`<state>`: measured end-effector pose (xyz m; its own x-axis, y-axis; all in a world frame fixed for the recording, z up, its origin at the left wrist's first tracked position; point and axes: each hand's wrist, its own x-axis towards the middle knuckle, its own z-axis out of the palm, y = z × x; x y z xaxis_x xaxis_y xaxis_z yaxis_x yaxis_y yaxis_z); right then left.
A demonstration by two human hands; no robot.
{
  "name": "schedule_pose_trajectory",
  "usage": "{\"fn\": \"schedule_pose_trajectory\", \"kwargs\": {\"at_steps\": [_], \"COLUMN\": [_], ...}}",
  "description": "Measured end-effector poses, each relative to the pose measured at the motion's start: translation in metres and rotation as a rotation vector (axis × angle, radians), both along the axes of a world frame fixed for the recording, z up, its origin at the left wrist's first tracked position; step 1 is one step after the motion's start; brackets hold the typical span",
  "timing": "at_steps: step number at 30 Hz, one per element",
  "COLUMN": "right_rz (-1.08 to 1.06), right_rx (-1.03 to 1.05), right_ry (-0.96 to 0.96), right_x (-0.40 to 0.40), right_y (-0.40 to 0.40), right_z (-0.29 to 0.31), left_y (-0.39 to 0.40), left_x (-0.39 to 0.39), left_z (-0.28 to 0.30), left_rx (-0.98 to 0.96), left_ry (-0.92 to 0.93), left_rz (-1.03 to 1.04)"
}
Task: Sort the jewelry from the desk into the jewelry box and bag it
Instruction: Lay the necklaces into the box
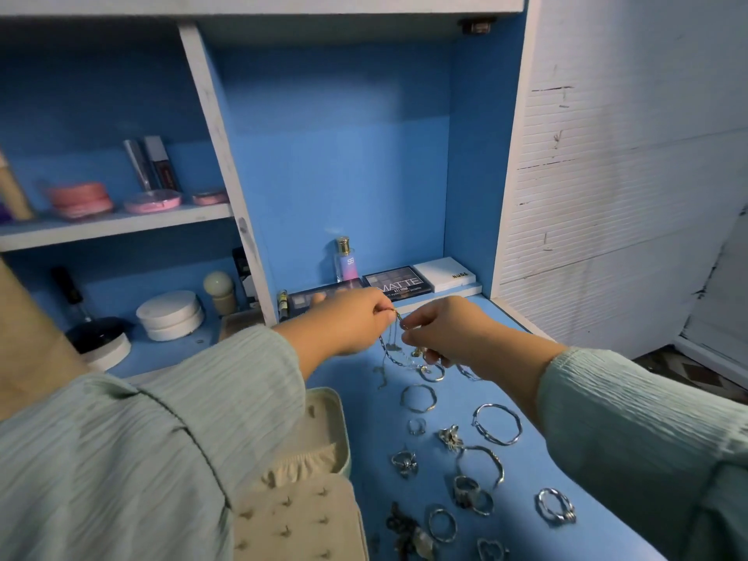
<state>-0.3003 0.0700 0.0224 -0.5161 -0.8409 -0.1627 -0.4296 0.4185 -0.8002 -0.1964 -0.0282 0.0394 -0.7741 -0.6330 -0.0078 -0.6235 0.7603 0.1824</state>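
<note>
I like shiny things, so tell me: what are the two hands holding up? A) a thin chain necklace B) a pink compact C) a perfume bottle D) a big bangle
A: both the left hand and the right hand pinch a thin chain necklace that dangles above the blue desk.

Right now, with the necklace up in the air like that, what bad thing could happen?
The chain is pinched between the left hand and the right hand, and its loose end dangles toward a ring on the desk. It might snag that ring and drag it along. The chain could also tangle on itself. The left sleeve hangs over the open jewelry box and might bump it.
</note>
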Motion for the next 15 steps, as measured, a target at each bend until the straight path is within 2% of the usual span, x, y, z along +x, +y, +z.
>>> {"fn": "schedule_pose_trajectory", "kwargs": {"at_steps": [6,15], "right_rz": [0.011,-0.031], "right_rx": [-0.147,-0.319], "right_ry": [0.012,-0.023], "right_x": [0.015,0.046], "right_y": [0.01,0.038], "right_z": [0.024,0.082], "left_y": [0.014,0.035], "left_x": [0.019,0.056], "left_z": [0.038,0.094], "left_rx": [0.058,-0.008], "left_ry": [0.156,0.28], "left_rz": [0.009,-0.008]}}
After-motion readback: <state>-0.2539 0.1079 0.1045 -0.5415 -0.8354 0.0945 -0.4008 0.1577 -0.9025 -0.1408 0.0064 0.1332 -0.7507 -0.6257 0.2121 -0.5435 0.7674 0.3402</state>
